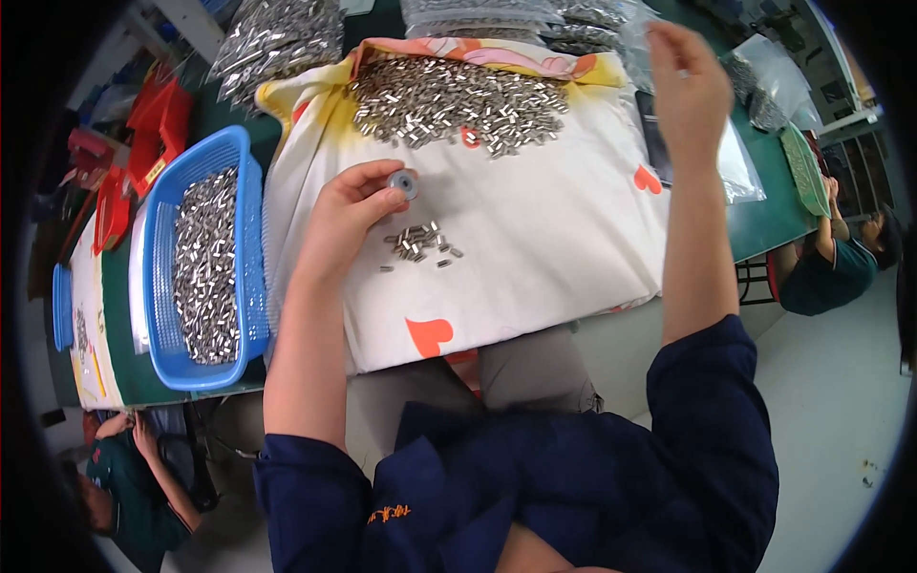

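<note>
two bare forearms (308, 372) stretched forward near either side of a white cloth (544, 229). past them, a small cluster of metal cylinders (417, 243): probably hard, light and slippery, best taken by the sides with fingertips. just beyond, in the left hand (350, 206), a round grey piece (403, 184) pinched between thumb and forefinger, wrist angled inward; likely stiff and light, easiest held by the rim. farther, a large heap of similar cylinders (458, 100), apt to slide or roll under a touch. off to its right, the right hand (695, 91), raised, fingers loosely curled leftward; hard to tell whether gripping anything small. beyond, bulging clear bags (277, 43).
</note>
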Demonstrator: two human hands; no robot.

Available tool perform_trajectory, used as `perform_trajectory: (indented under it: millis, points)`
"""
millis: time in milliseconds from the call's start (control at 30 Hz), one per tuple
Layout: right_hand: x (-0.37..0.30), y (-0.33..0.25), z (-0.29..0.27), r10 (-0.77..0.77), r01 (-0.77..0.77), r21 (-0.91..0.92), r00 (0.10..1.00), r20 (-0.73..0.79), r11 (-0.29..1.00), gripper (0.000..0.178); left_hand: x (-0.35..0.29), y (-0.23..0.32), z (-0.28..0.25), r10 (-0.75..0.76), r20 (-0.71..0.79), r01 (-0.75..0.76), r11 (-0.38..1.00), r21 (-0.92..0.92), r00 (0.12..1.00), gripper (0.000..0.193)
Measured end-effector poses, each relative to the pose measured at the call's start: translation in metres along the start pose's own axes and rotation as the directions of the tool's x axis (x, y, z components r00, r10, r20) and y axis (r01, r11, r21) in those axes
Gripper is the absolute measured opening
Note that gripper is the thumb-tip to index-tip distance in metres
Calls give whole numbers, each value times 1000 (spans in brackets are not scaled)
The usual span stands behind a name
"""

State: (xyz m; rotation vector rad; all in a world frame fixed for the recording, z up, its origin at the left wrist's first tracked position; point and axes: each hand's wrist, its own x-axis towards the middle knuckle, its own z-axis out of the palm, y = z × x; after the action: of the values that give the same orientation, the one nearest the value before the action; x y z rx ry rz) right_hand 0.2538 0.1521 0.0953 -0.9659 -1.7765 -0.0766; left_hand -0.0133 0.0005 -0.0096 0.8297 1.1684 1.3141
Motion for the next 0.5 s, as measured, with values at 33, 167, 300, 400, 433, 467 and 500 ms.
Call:
perform_trajectory:
  millis: [33,167,300,400,433,467,500]
  points:
    - [-14,-11,13,83,-99,83,981,173,992,16,-1,1,-1,-16,14,16,1000,5,1000,29]
    - [-65,-44,70,111,-224,113,786,608,968,15,-3,0,-2,42,77,-46,998,40,996,29]
    - [-85,-55,89,20,38,-76,763,646,996,10,-5,-2,-1,56,133,-68,994,89,990,27]
    - [-98,-47,101,-52,167,-139,802,595,976,8,-6,0,1,50,136,-65,992,112,990,27]
    - [-99,-43,103,-56,167,-131,798,600,977,8,-6,0,1,47,127,-61,992,112,991,27]
    - [-100,-43,104,-73,159,-101,814,576,982,7,-5,0,0,60,131,-75,991,112,990,27]
    - [-101,-42,105,-88,151,-70,830,550,986,6,-6,-1,0,72,136,-88,990,114,988,27]
